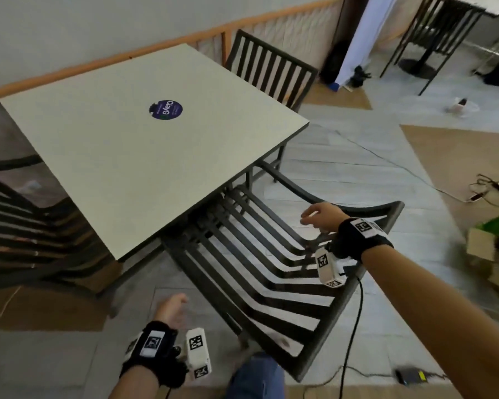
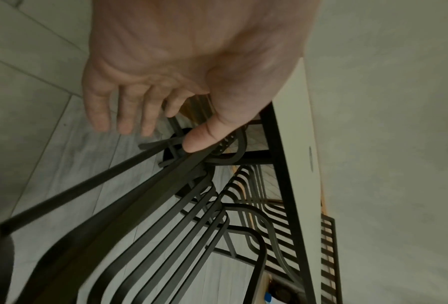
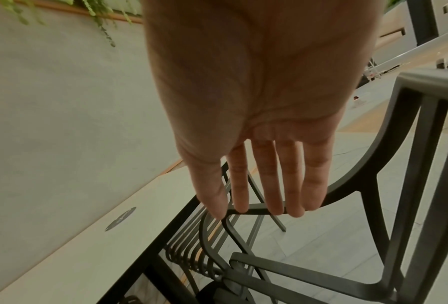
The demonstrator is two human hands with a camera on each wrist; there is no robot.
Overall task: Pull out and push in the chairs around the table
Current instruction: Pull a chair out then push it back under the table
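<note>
At lower centre, a dark slatted metal chair (image 1: 274, 272) sits partly under the pale square table (image 1: 121, 145); left hand (image 1: 170, 309) and right hand (image 1: 319, 218) hover with fingers relaxed, holding nothing.

Table (image 1: 133, 156) is hiding the near chair's (image 1: 271, 269) seat front; left chair (image 1: 18, 226) is running off-frame, blurred.

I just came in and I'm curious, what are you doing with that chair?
A person stands at a white table with a dark slatted chair partly tucked under it. Their right hand reaches over the chair's armrest with fingers straight, and the left hand hangs open near the other side. Neither hand grips the chair. Another chair is pushed in on the far side.
</note>
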